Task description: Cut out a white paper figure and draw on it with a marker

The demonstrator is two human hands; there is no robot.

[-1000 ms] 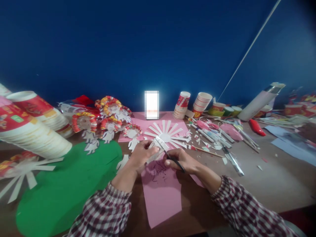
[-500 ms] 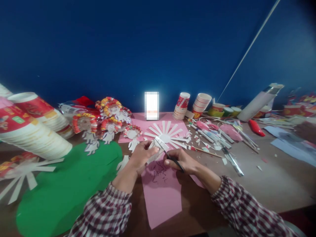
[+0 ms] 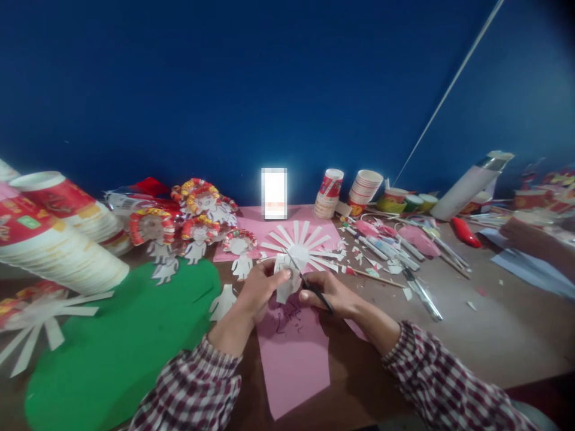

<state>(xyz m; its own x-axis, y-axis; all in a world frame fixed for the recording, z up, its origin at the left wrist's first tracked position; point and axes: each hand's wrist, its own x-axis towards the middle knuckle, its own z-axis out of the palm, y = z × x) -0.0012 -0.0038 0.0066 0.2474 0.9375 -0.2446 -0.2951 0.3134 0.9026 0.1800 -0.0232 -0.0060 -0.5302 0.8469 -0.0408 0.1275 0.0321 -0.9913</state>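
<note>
Over at the right, a blurred brown shape (image 3: pixel 539 248) has pushed further in above the pale blue sheet (image 3: pixel 525 269) since half a second ago, and the small white paper piece (image 3: pixel 287 292) has swung round, showing more below the thumb. Deep blue wall (image 3: pixel 269 90) fills the back; brown tabletop (image 3: pixel 494 347) runs beneath everything. Big rounded green sheet (image 3: pixel 126 347) lies flat on the left, tall red-and-white paper cup stack (image 3: pixel 81 263) leaning just past it. Down the middle, a long pink sheet with dark scribbles (image 3: pixel 294 371), and beyond it a white paper sunburst of strips (image 3: pixel 299 254). Now the hands: left hand (image 3: pixel 260 290) pinching that white piece under its thumb, right hand (image 3: pixel 330 293) wrapped around the black-handled scissors (image 3: pixel 322 301). Blade's right against the paper, in front of the sunburst; whether it's parted, I can't tell.
</note>
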